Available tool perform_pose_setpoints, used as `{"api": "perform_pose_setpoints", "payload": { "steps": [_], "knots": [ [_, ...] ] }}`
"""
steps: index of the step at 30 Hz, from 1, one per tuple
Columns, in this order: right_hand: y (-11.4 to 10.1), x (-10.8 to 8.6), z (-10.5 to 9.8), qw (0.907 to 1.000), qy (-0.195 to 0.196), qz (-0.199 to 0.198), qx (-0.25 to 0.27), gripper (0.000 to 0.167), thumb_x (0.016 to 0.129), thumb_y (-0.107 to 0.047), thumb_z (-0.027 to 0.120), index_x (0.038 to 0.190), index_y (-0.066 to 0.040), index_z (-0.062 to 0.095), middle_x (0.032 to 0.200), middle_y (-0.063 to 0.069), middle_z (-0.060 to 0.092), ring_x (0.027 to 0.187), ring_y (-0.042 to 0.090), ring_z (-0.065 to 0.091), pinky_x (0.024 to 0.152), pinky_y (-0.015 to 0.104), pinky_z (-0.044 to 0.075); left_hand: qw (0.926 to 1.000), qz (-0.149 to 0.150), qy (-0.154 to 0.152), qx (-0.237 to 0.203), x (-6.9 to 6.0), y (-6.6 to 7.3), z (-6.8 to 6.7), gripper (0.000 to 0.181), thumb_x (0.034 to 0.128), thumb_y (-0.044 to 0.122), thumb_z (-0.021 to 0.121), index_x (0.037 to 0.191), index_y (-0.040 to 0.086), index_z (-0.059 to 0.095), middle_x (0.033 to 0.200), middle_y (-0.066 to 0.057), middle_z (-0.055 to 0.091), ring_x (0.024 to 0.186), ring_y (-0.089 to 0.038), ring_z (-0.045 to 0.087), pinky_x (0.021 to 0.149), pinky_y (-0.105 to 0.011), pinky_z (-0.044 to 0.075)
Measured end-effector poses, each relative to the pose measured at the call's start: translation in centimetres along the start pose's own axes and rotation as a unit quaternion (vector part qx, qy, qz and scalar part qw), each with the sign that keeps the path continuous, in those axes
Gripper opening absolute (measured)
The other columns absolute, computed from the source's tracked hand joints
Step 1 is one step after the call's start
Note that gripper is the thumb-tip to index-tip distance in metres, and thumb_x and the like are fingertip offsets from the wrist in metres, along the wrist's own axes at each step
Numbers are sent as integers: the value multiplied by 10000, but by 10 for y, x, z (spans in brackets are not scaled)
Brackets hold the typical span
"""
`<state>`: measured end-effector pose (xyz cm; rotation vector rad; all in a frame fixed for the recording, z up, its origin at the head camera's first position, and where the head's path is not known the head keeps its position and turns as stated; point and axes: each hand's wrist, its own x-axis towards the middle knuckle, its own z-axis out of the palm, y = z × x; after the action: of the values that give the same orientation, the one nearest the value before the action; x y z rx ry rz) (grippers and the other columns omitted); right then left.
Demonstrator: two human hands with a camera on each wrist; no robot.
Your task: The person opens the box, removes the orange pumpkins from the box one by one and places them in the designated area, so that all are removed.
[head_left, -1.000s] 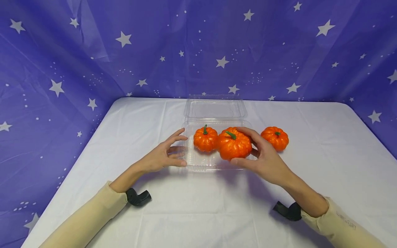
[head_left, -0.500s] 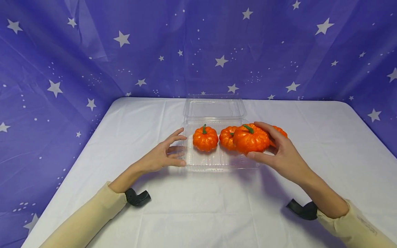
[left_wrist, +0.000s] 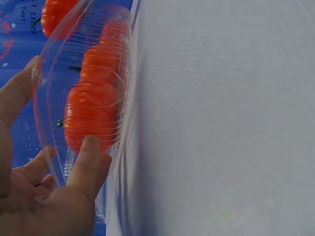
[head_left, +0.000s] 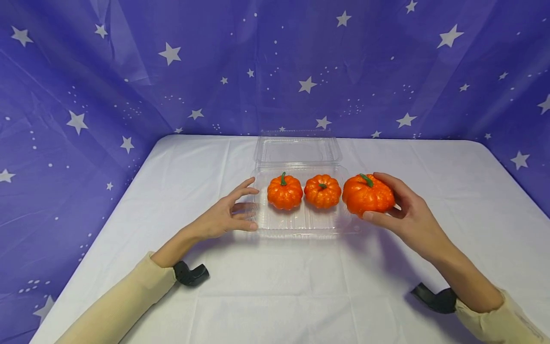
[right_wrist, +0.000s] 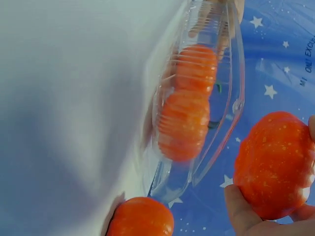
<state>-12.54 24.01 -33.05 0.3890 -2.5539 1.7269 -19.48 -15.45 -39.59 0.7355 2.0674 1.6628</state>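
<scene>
"So, what is the right hand [head_left: 408,217] up to?"

"Its thumb and fingers curl round a big pumpkin [head_left: 367,196], glossy orange with a green stem, held raised off the white-draped worktop [head_left: 275,286] by the right end of a clear plastic clamshell container [head_left: 277,222]."

"And the left hand [head_left: 221,217]?"

"That one is at the container's left end, fingers spread wide, the thumb by the near left corner and the index finger further towards the far one."

"Where does the container sit?"

"Closer to the worktop's far edge, about midway between the left and right edges. Its lid [head_left: 296,150] is folded back towards that far edge."

"Anything inside?"

"Two smaller pumpkins, side by side: a left pumpkin [head_left: 285,193] with a tall upright stem, and a middle pumpkin [head_left: 323,192] with a short one."

"Is that all of them?"

"One more, a loose pumpkin [right_wrist: 141,219], rests on the worktop beyond the container's right end. The right wrist view catches only part of it."

"And behind everything?"

"A purple-blue backdrop [head_left: 275,62] with white stars, rising past the worktop's far edge."
</scene>
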Motion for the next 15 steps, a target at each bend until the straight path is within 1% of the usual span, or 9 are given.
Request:
{"api": "perform_pose_setpoints", "payload": {
  "steps": [6, 11, 15],
  "knots": [
    [5, -3, -8, 9998, 196, 21, 40, 699, 870, -10, 741, 1473, -132, 409, 1412, 43, 455, 1207, 185, 475, 925, 136, 482, 10000, -43, -5, -34, -1, 1, 0, 819, 804, 74, 825, 1466, -34, 354, 1652, -8, 35, 1327, -407, 431, 1063, -402, 439],
    [8, -3, -19, 9985, 426, 187, -281, 697, 888, -48, 732, 1488, -129, 385, 1409, 48, 447, 1182, 162, 479, 864, 122, 503, 10000, -43, -12, -70, -1, 0, 0, 818, 806, 70, 823, 1467, -34, 353, 1652, -1, 35, 1324, -407, 436, 1059, -392, 444],
    [11, -2, -30, 9958, 597, 315, -612, 699, 897, -86, 732, 1496, -139, 374, 1410, 39, 440, 1193, 124, 461, 858, 78, 471, 10000, -26, -24, -84, 0, -1, 0, 812, 806, 65, 822, 1463, -36, 355, 1652, -1, 33, 1321, -409, 439, 1057, -382, 445]
  ]
}}
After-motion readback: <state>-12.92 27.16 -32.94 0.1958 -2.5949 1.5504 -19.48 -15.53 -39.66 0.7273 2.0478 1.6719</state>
